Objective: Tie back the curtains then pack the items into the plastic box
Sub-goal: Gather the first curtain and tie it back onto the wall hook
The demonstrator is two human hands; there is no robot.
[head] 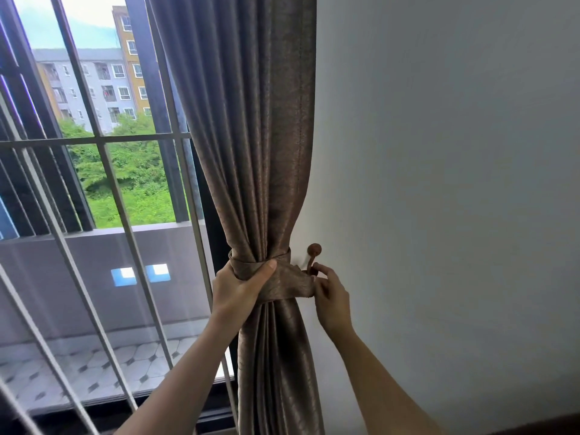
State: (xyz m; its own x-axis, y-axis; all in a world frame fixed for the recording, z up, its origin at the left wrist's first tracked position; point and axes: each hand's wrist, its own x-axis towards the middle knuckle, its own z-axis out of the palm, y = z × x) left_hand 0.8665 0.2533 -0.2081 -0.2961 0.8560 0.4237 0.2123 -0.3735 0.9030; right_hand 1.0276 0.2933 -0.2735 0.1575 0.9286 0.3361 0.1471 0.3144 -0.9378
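Brown curtain [251, 152] vertical; tieback [288, 281] horizontal, end perhaps on hook [313, 255].

Frame right, before the bare wall [455, 183], is open to my right hand [331, 301]; the hook [313, 255] juts beside the tieback [288, 285], the curtain [251, 152] fills centre, window bars [103, 146] block left.

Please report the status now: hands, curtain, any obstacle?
Left hand grips tieback around curtain. Right hand pinches its end at hook. Hooked or not: cannot tell. No obstacle seen.
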